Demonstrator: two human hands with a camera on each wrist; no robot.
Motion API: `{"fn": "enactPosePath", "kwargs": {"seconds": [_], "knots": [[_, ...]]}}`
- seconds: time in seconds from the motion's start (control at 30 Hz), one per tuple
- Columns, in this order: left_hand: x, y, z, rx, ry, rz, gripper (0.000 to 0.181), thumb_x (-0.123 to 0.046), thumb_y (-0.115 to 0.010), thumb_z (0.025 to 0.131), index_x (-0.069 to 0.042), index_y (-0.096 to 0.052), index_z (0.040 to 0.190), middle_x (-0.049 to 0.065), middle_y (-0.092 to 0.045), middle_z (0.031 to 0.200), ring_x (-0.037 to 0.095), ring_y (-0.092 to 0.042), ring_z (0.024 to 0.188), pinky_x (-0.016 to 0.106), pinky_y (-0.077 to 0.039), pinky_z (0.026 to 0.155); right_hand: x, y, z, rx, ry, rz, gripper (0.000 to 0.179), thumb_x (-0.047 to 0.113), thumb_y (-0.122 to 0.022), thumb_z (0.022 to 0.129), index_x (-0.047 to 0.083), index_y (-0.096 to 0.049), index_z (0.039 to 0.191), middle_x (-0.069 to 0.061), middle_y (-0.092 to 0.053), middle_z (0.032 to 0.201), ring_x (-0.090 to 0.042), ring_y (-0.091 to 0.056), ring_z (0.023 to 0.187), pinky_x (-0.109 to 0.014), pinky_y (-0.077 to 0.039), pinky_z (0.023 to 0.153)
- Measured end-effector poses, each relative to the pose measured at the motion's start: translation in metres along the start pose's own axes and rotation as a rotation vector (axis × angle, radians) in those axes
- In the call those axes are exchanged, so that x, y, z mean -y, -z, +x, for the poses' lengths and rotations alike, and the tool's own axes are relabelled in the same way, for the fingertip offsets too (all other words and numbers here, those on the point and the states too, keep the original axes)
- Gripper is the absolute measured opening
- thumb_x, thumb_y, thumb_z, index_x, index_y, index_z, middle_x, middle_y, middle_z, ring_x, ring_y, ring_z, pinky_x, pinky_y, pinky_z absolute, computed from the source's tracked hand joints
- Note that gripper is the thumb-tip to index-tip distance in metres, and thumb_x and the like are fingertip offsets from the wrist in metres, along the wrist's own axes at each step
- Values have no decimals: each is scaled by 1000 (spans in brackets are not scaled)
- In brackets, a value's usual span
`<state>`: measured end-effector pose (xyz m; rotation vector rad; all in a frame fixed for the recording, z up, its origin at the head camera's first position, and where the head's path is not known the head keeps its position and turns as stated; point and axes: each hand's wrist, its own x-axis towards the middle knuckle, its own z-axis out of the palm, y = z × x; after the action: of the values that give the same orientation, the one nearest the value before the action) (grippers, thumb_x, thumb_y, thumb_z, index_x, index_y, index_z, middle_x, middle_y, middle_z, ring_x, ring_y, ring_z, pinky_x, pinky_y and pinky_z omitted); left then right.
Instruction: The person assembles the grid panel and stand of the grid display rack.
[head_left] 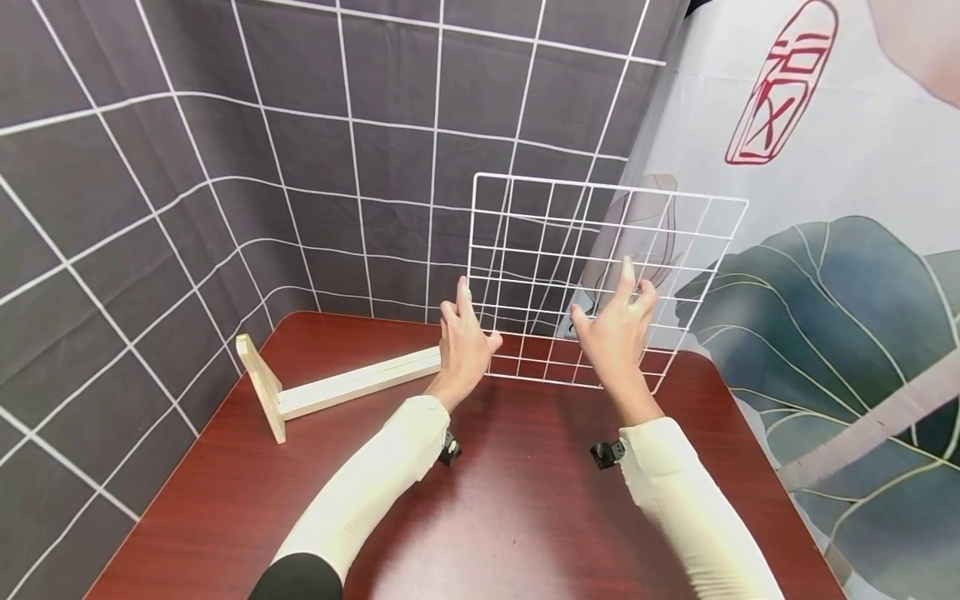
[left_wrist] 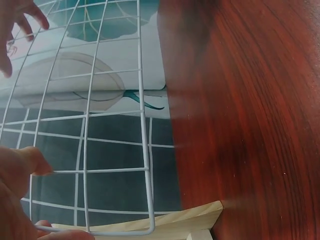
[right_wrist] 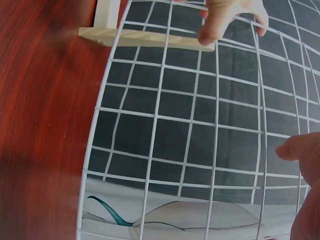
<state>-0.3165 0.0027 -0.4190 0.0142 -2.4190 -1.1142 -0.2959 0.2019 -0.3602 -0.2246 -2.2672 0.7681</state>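
Note:
A white wire grid panel (head_left: 611, 187) is held up, tilted, over the far part of the table. My left hand (head_left: 462, 350) grips its left edge, with the thumb in front and fingertips round the wire in the left wrist view. In front of the lower right part of the grid is my right hand (head_left: 621, 337), its fingers spread and extended; whether they touch the wires I cannot tell. To the left lies a pale wooden stand (head_left: 360, 385), a long bar joined to an end board (head_left: 261, 387). The bar's right end passes out of sight behind my left hand.
The table (head_left: 517, 500) has a reddish-brown wood-grain top. Behind and to the left hangs a dark grey cloth (head_left: 390, 158) with white grid lines. A printed curtain (head_left: 847, 275) with leaf patterns hangs along the right side.

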Motion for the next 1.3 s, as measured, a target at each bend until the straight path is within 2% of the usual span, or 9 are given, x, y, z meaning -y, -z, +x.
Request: {"fn": "enactPosePath", "kwargs": {"seconds": [0.23, 0.37, 0.5, 0.7, 0.87, 1.0, 1.13, 1.2, 1.3], "knots": [[-1, -1, -6, -7, -12, 7, 113, -14, -87, 72, -22, -19, 162, 18, -47, 120, 36, -59, 105, 46, -58, 69, -3, -1, 5, 36, -65, -8, 103, 29, -80, 80, 35, -15, 160, -21, -30, 148, -50, -49, 123, -64, -50, 83], [0, -1, -8, -20, -10, 26, 111, -15, -87, 71, -22, -21, 160, 17, -47, 121, 36, -59, 105, 47, -58, 69, -9, -4, 7, -23, -45, -7, 92, 21, -76, 81, 32, -25, 157, -22, -38, 141, -52, -59, 98, -62, -50, 73], [2, -2, -9, -18, -15, 14, 110, -14, -85, 72, -20, -21, 161, 17, -47, 123, 35, -59, 104, 46, -57, 68, -13, -4, 7, -83, -13, 1, 79, 18, -73, 81, 29, -36, 151, -23, -45, 134, -53, -60, 77, -61, -48, 67], [6, -2, -11, 2, -22, 11, 112, -14, -84, 75, -22, -15, 162, 17, -45, 128, 34, -59, 104, 45, -57, 66, -16, -4, 7, -95, 19, -3, 72, 21, -72, 81, 26, -42, 146, -24, -47, 130, -55, -58, 76, -62, -48, 68], [8, -2, -13, -9, -22, 3, 109, -15, -86, 75, -21, -19, 161, 17, -46, 126, 36, -61, 106, 48, -57, 68, -17, -4, 6, -87, 24, -20, 69, 22, -72, 82, 27, -44, 145, -23, -47, 129, -53, -58, 73, -61, -48, 67], [8, 1, -14, 22, -37, 19, 112, -18, -87, 77, -19, -14, 162, 18, -42, 129, 37, -60, 110, 47, -59, 71, -17, -2, 5, -82, 26, -23, 68, 23, -73, 82, 27, -45, 144, -23, -48, 127, -53, -57, 71, -62, -48, 66], [10, 9, -15, 52, -76, 36, 114, -19, -88, 78, -17, -12, 162, 19, -38, 132, 38, -57, 115, 45, -61, 77, -18, 1, 7, -77, 12, -18, 68, 23, -74, 82, 26, -45, 144, -24, -49, 128, -56, -58, 74, -63, -47, 67], [13, 16, -16, 48, -95, 38, 112, -19, -89, 76, -15, -15, 161, 20, -37, 132, 39, -54, 119, 47, -60, 82, -19, 2, 9, -74, 1, -15, 69, 24, -75, 83, 26, -44, 145, -24, -48, 128, -57, -58, 76, -64, -47, 68], [17, 29, -15, 53, -88, 51, 109, -19, -89, 76, -15, -19, 160, 20, -36, 134, 40, -49, 124, 49, -60, 85, -22, 4, 11, -76, -12, -19, 69, 25, -74, 84, 25, -44, 145, -24, -48, 128, -57, -57, 78, -64, -47, 69]]}}
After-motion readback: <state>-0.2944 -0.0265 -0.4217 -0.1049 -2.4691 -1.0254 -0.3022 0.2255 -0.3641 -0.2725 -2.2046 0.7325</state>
